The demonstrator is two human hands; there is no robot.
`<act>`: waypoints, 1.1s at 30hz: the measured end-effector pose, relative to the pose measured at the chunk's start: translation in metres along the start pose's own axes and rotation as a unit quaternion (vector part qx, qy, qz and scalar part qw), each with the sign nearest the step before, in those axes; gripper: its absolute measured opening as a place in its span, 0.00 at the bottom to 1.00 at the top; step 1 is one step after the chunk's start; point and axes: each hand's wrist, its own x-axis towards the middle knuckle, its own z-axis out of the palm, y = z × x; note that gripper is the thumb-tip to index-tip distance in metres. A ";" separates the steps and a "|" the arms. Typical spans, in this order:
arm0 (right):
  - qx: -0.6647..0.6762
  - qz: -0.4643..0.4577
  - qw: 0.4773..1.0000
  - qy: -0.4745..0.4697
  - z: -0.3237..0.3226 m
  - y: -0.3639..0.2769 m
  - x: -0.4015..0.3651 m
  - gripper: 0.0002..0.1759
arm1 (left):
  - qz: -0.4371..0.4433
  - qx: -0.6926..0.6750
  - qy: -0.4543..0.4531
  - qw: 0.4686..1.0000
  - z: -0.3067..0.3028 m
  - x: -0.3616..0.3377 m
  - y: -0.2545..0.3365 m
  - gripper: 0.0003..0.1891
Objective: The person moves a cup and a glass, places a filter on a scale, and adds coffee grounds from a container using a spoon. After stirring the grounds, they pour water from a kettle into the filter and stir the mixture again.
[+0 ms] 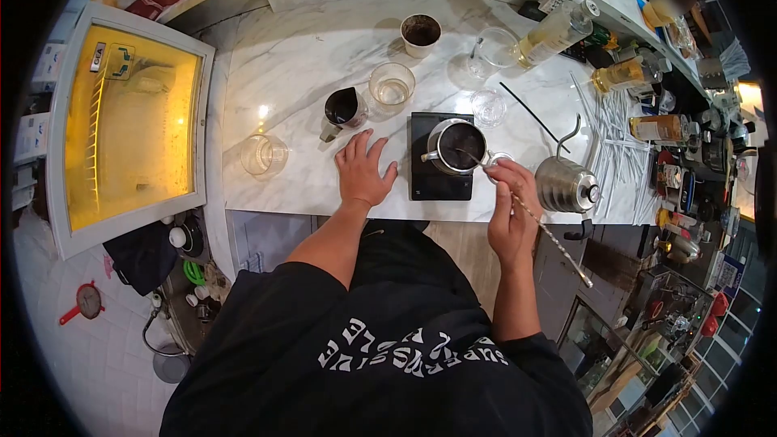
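My right hand grips a long twisted bar spoon, its far end dipping into dark liquid in a metal cup with a handle. That cup stands on a black scale. Flat on the marble counter rests my left hand, fingers spread and holding nothing. Just beyond its fingertips is a small pitcher of dark liquid. A clear glass stands next to the pitcher. To the right of my right hand sits a steel gooseneck kettle.
Another clear glass is at the left. A paper cup with dark contents stands farther back. A black straw, many white straws and several bottles, including one pale bottle, line the right. A yellow-lit door borders the left.
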 end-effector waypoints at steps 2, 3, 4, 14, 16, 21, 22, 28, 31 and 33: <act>0.001 0.001 1.000 -0.002 0.003 -0.003 0.000 0.10 | 0.000 0.002 -0.002 1.000 0.000 0.000 0.001 0.31; 0.000 0.000 1.000 0.002 0.006 -0.001 0.002 0.10 | -0.001 0.003 -0.004 1.000 0.000 0.000 0.001 0.31; 0.000 -0.001 1.000 0.005 0.008 0.000 0.004 0.10 | -0.001 0.004 -0.004 1.000 0.000 0.000 0.000 0.31; -0.001 0.010 1.000 0.008 0.006 -0.001 0.000 0.09 | -0.004 0.000 -0.008 1.000 0.001 0.000 0.000 0.31; -0.005 0.021 1.000 0.012 0.011 0.000 0.003 0.10 | -0.004 0.002 -0.007 1.000 0.001 0.000 0.000 0.31; 0.011 0.044 0.997 0.058 0.006 0.006 -0.001 0.10 | -0.001 0.004 -0.007 1.000 -0.001 0.001 0.000 0.31; 0.008 0.035 0.998 0.047 0.006 0.005 -0.003 0.10 | 0.000 0.005 -0.007 1.000 -0.001 0.001 0.001 0.31; -0.007 0.010 0.999 0.030 0.014 0.001 0.002 0.10 | -0.002 -0.002 -0.008 1.000 -0.001 0.001 0.000 0.31; 0.006 0.043 0.997 0.059 0.011 0.002 0.000 0.11 | 0.002 -0.006 -0.001 1.000 0.000 0.001 -0.001 0.31; 0.002 0.028 0.998 0.060 0.008 0.006 -0.003 0.11 | 0.002 -0.007 0.000 1.000 0.000 0.001 -0.001 0.31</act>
